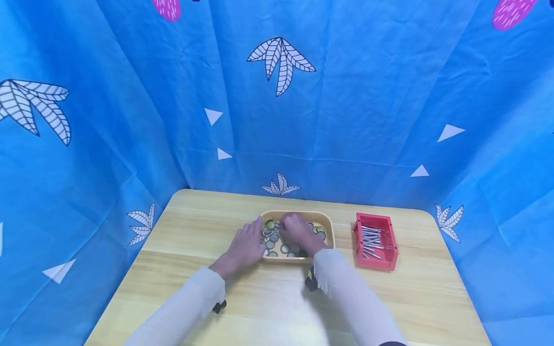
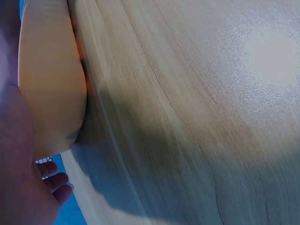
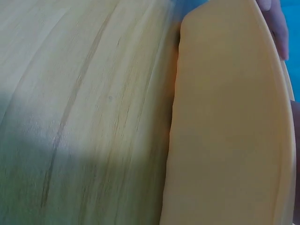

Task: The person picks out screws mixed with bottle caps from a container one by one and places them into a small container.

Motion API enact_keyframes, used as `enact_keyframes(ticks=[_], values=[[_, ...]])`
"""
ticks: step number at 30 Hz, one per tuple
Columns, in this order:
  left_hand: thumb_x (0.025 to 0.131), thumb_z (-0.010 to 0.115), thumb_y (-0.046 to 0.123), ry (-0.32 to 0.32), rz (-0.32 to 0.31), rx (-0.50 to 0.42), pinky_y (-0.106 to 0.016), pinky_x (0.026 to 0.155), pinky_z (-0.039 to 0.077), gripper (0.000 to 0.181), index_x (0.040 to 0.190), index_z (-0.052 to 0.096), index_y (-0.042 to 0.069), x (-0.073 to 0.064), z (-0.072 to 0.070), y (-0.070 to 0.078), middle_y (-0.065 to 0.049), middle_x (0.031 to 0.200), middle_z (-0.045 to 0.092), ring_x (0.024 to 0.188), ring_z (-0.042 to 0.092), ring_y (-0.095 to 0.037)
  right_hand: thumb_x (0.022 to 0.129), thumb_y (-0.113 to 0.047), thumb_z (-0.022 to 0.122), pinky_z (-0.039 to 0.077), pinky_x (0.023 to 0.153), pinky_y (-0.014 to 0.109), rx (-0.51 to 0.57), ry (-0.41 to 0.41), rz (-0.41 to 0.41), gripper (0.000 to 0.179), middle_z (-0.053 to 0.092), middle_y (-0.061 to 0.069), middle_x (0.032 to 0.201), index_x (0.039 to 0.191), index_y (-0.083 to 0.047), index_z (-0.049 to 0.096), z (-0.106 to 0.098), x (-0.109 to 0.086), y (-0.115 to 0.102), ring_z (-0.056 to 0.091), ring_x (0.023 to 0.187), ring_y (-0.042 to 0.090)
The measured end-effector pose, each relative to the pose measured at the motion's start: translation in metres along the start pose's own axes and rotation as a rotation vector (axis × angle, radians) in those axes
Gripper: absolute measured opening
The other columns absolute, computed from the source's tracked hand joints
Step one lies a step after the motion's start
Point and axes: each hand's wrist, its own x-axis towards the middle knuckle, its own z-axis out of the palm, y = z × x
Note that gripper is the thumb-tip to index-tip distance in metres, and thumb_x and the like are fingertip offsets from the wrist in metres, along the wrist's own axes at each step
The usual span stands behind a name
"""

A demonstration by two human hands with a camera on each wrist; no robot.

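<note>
A tan oblong tray (image 1: pixel 327 222) stands near the back of the table, with many small round caps (image 1: pixel 271 238) in green and grey scattered inside. A few thin silver pieces (image 1: pixel 277 231) lie among them. At its left end my left hand (image 1: pixel 247 246) grips the rim, and fingertips (image 2: pixel 58 180) show past the tray's corner in the left wrist view. My right hand (image 1: pixel 298 231) reaches down into the tray with bent fingers among the caps. Its fingertips are hidden, and I cannot tell what they hold. The tray's wall (image 3: pixel 225 112) fills much of the right wrist view.
A red bin (image 1: pixel 391 250) holding several silver metal rods or bolts (image 1: pixel 370 240) stands to the right of the tray. Blue patterned cloth (image 1: pixel 346 120) hangs behind and at both sides of the wooden table (image 1: pixel 259 298). Bright glare lies on the tabletop.
</note>
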Motion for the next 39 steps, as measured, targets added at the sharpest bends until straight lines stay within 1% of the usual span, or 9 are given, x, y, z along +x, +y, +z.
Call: enact_keyframes(ticks=[5,9,12,16,21,24,30,33,39], values=[[0.095,0.056,0.029,0.003,0.01,-0.001,-0.053,0.113,0.045,0.085,0.165,0.016,-0.001,0.0,-0.001,0.001,-0.02,0.161,0.042,0.139,0.047,-0.037,0.095,-0.011,0.065,0.054,0.062,0.02,0.067,-0.031,0.037,0.013,0.064,-0.004,0.078,0.085,-0.013,0.072,-0.001,-0.001,-0.003,0.06,0.07,0.01],[0.094,0.056,0.028,-0.002,0.01,-0.003,-0.052,0.113,0.045,0.086,0.165,0.016,-0.001,-0.004,-0.001,0.002,-0.02,0.161,0.043,0.138,0.048,-0.037,0.098,-0.007,0.057,0.057,0.056,0.023,0.18,-0.075,0.083,0.017,0.067,-0.001,0.076,0.092,-0.01,0.072,0.003,-0.006,-0.006,0.064,0.064,0.013],[0.093,0.056,0.029,-0.003,0.001,-0.017,-0.053,0.113,0.045,0.087,0.164,0.016,-0.002,-0.006,-0.001,0.003,-0.02,0.162,0.042,0.138,0.048,-0.037,0.099,-0.006,0.056,0.056,0.052,0.024,0.237,-0.07,0.105,0.018,0.067,0.001,0.074,0.089,-0.01,0.071,0.008,-0.008,-0.005,0.064,0.06,0.014],[0.093,0.055,0.029,0.001,-0.005,-0.011,-0.052,0.112,0.045,0.087,0.164,0.016,-0.002,-0.005,-0.001,0.004,-0.02,0.161,0.042,0.139,0.047,-0.037,0.097,-0.004,0.058,0.055,0.051,0.022,0.23,-0.025,0.094,0.018,0.065,0.0,0.073,0.085,-0.01,0.071,0.01,-0.006,-0.004,0.063,0.06,0.013],[0.093,0.054,0.03,-0.009,-0.003,0.002,-0.051,0.112,0.045,0.088,0.165,0.014,-0.001,-0.003,0.0,0.003,-0.02,0.161,0.042,0.139,0.047,-0.037,0.094,-0.003,0.058,0.056,0.051,0.022,0.241,-0.023,0.123,0.019,0.067,-0.001,0.073,0.086,-0.01,0.073,0.011,-0.005,-0.001,0.064,0.059,0.013],[0.093,0.054,0.03,-0.011,0.003,0.003,-0.052,0.111,0.046,0.088,0.165,0.013,-0.001,-0.003,0.001,0.001,-0.02,0.161,0.043,0.139,0.048,-0.037,0.093,-0.004,0.062,0.056,0.057,0.021,0.192,-0.005,0.122,0.016,0.069,-0.001,0.077,0.088,-0.011,0.075,0.011,-0.005,0.001,0.064,0.064,0.011],[0.094,0.055,0.029,0.004,0.011,0.0,-0.053,0.111,0.046,0.087,0.165,0.015,-0.001,-0.002,0.0,0.0,-0.021,0.16,0.043,0.138,0.048,-0.038,0.092,-0.005,0.066,0.059,0.066,0.021,0.155,0.04,0.107,0.015,0.075,0.005,0.095,0.101,-0.007,0.078,0.006,-0.009,0.001,0.068,0.077,0.013],[0.094,0.055,0.029,0.011,0.012,0.001,-0.053,0.108,0.047,0.086,0.164,0.016,-0.002,-0.002,-0.001,0.0,-0.021,0.159,0.045,0.137,0.048,-0.038,0.094,-0.008,0.068,0.06,0.066,0.023,0.188,0.03,0.133,0.018,0.076,0.008,0.101,0.108,-0.006,0.078,0.002,-0.013,-0.001,0.07,0.08,0.016],[0.095,0.054,0.03,-0.008,-0.005,0.003,-0.053,0.112,0.044,0.087,0.165,0.014,-0.001,-0.002,-0.001,0.001,-0.021,0.162,0.041,0.141,0.045,-0.038,0.094,-0.014,0.07,0.06,0.065,0.027,0.206,0.02,0.147,0.017,0.076,0.008,0.099,0.108,-0.008,0.078,-0.007,-0.017,-0.002,0.068,0.079,0.017]])
